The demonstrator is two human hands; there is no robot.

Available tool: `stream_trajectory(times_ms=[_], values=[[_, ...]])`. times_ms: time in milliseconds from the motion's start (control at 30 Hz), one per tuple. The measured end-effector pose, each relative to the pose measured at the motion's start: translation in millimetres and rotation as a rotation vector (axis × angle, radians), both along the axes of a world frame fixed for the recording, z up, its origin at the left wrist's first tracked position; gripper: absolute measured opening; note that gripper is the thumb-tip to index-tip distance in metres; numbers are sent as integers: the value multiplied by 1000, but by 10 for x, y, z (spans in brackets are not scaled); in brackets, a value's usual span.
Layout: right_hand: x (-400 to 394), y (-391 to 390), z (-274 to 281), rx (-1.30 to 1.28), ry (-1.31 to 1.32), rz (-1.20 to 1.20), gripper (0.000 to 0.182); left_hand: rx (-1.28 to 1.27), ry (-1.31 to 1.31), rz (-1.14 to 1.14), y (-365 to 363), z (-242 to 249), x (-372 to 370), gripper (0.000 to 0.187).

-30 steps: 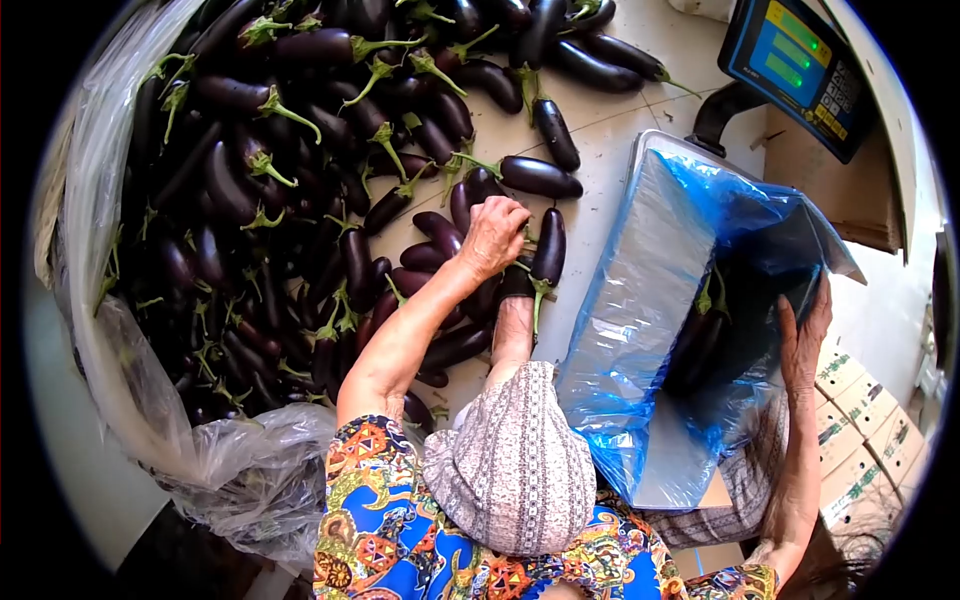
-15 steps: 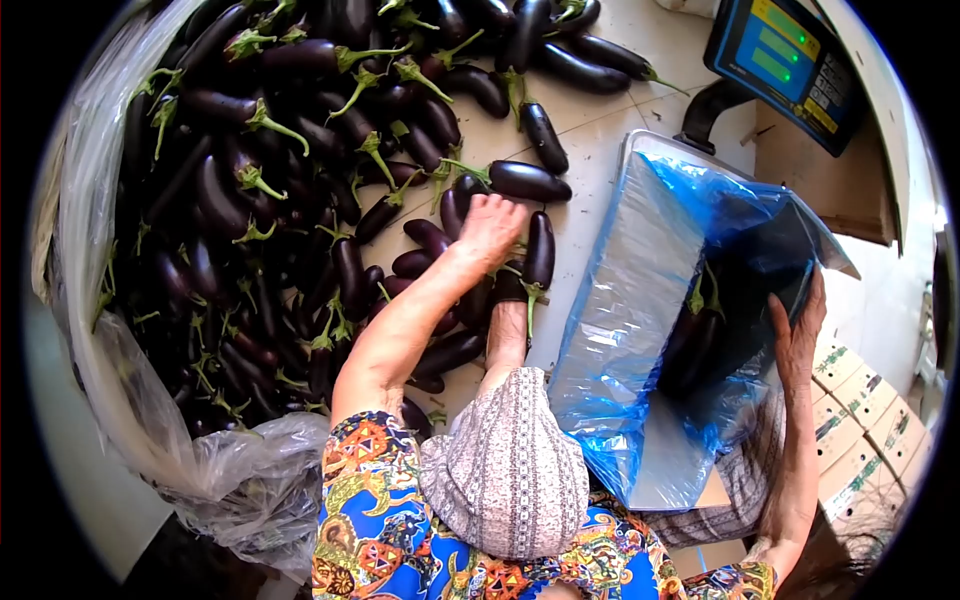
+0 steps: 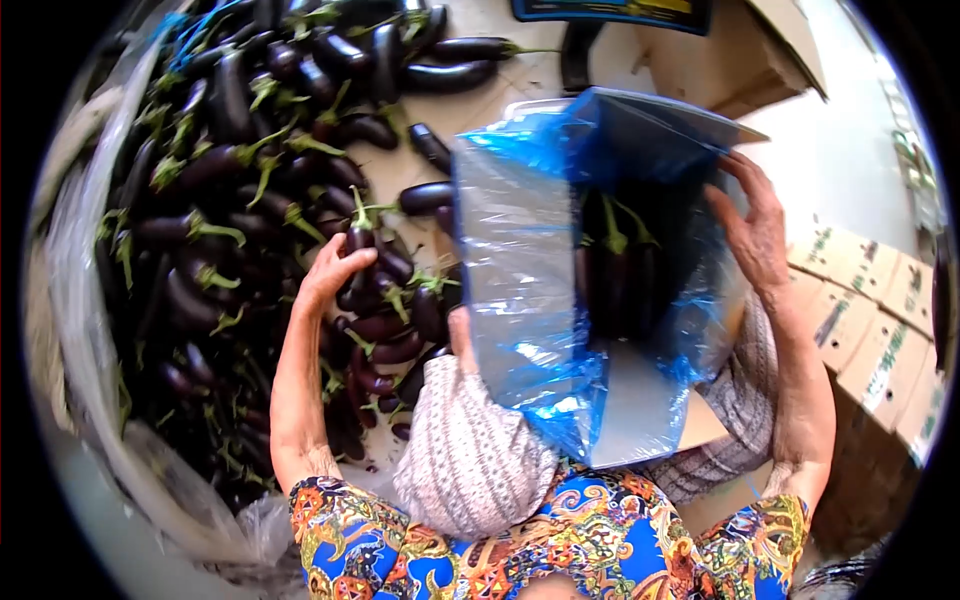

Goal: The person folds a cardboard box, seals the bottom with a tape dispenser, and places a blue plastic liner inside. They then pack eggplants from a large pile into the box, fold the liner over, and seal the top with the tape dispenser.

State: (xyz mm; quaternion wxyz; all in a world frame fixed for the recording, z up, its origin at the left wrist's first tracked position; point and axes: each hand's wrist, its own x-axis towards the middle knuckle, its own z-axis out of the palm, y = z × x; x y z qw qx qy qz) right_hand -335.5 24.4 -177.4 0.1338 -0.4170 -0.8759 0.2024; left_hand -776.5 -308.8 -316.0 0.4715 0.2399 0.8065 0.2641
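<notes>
My left hand (image 3: 335,268) is at the near side of the eggplant pile (image 3: 230,200), its thumb and fingers closed around one dark eggplant (image 3: 361,236) with a green stem. My right hand (image 3: 752,215) rests on the right wall of a cardboard box (image 3: 520,250), fingers apart and thumb toward the inside, holding no eggplant. Blue plastic film (image 3: 560,400) lines the box and hangs over its flaps. Several eggplants (image 3: 618,275) lie inside, stems toward the far end; the shadowed interior hides part of them.
A display on a black post (image 3: 577,55) stands beyond the box. Cardboard boxes (image 3: 865,325) are at the right, another carton (image 3: 700,65) at the back. Clear plastic sheeting (image 3: 85,330) borders the pile. My patterned trouser leg (image 3: 470,450) is beside the lined box.
My left hand has moved left and nearer, and now holds an eggplant. My right hand stays at the box wall. The view has shifted, with box and display appearing farther left.
</notes>
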Motion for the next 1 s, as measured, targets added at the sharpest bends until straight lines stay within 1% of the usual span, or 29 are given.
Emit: stream_trajectory(times_ms=[33,67,133,200,233,267,300,400,433,533,567,600,667,733,767,800,867,900,967,1000], values=[[-8,9,-21,10,36,-15,34,87,-255,159,-88,112,-1,60],[-58,-9,9,-76,97,-100,31,187,-510,318,-154,216,38,65],[-24,68,-36,-59,106,-114,29,304,-708,527,-183,427,218,68],[-10,99,-22,-190,155,-141,26,494,-953,543,-172,466,326,61],[10,112,3,-251,172,-163,24,497,-944,540,-182,496,372,58],[46,115,8,-250,169,-154,23,499,-936,531,-186,509,427,56],[59,123,12,-254,160,-145,21,583,-927,425,-161,524,461,58],[54,129,41,-247,148,-128,18,596,-927,465,-89,620,553,63],[68,135,58,-238,141,-129,18,513,-834,470,-58,673,567,82],[92,157,53,-236,164,-145,18,96,-256,191,-134,456,510,104],[76,167,52,-232,160,-135,18,91,-26,111,-223,284,503,123],[79,160,59,-226,154,-128,18,121,72,182,-216,352,588,108],[104,147,69,-220,134,-121,17,179,-88,253,-227,319,543,83],[103,150,66,-216,116,-103,17,-100,-64,165,-296,273,472,64],[82,133,80,-211,116,-106,16,-149,-72,150,-391,150,500,61],[67,143,71,-217,123,-98,16,-142,-22,69,-487,42,515,62],[105,149,41,-232,125,-97,16,30,-48,200,-632,-128,626,68],[98,140,57,-213,144,-119,16,57,-114,252,-596,-49,687,69],[34,125,87,-177,188,-156,15,112,-237,363,-471,258,769,72],[56,193,101,-195,171,-170,17,48,-132,330,-457,299,763,71]])
